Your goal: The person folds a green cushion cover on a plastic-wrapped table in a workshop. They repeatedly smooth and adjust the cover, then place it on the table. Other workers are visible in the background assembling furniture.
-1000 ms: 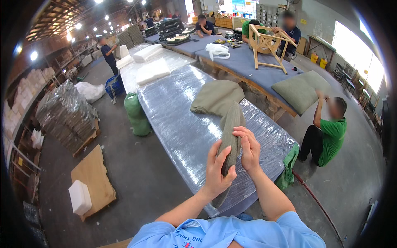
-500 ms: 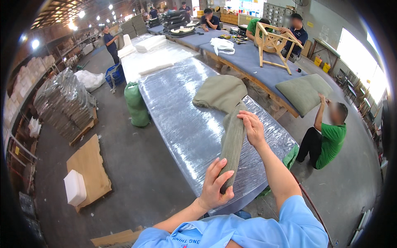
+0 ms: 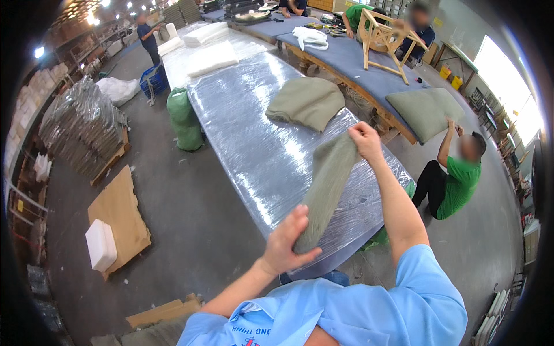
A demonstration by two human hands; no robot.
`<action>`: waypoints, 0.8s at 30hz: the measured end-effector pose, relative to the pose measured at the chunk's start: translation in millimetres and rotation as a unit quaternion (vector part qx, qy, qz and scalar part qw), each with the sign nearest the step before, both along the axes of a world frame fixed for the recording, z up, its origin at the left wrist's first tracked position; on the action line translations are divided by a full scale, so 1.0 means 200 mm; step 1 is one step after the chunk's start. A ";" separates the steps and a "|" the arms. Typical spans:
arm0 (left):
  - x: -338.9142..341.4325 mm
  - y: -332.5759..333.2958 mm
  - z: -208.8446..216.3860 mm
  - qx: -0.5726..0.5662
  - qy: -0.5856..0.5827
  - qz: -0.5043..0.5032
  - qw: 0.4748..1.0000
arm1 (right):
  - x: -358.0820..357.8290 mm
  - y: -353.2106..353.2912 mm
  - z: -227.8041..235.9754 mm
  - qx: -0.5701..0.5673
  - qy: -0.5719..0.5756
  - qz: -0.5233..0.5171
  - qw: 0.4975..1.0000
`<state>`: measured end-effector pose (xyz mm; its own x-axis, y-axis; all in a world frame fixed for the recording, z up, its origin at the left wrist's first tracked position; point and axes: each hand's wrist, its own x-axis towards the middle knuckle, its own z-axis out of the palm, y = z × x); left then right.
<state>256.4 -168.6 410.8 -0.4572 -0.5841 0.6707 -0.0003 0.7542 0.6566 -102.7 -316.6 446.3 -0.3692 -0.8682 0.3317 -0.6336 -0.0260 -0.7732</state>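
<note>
An olive-green fabric cover (image 3: 328, 187) stretches slantwise over the plastic-wrapped table (image 3: 248, 150) in front of me. My right hand (image 3: 366, 140) pinches its upper right corner. At the cover's lower end is my left hand (image 3: 287, 241), its fingers extended and thumb spread out, bordering the fabric without closing round it. Just beyond lies a pile of similar olive-green covers (image 3: 306, 102), apart from the one in my hand. Whether anything is inside the held cover cannot be seen.
White foam slabs (image 3: 213, 57) lie at the table's far end. A green sack (image 3: 186, 121) stands at its left side. To the right, a crouching person in green (image 3: 464, 179) handles a green cushion (image 3: 424, 112) on a blue-topped bench (image 3: 340, 66), which also bears a wooden chair frame (image 3: 384, 43).
The held cover has come away from the pile and opened wider. My right hand has moved up and right with its corner; my left hand has loosened its fingers at the lower end.
</note>
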 end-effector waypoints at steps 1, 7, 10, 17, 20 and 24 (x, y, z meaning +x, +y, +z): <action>0.04 -0.04 0.02 0.044 -0.018 0.015 0.999 | -0.07 0.07 -0.02 -0.046 -0.001 -0.022 0.999; 0.14 -0.27 -0.08 0.056 -0.019 0.200 0.978 | -0.12 0.75 -0.39 -0.065 -0.103 -0.135 0.983; 0.11 -0.34 -0.10 -0.017 -0.016 0.162 0.986 | 0.05 1.08 -0.57 -0.053 -0.170 -0.185 0.966; -0.27 -0.34 0.06 -0.082 -0.031 -0.012 0.996 | 0.17 1.64 -0.85 0.245 -0.479 -0.258 0.802; -0.33 -0.36 0.03 -0.072 -0.086 -0.014 0.994 | 0.39 1.61 -0.84 0.353 -0.503 -0.147 0.775; -0.50 -0.29 -0.01 -0.100 -0.116 -0.099 0.983 | 0.62 1.40 -0.80 0.232 -0.633 0.003 0.739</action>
<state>155.7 -225.7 409.3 -0.7035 -0.3346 0.6269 0.0272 0.8689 0.4943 21.7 -36.7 285.3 -0.1248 -0.7829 -0.6094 0.6042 0.4273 -0.6726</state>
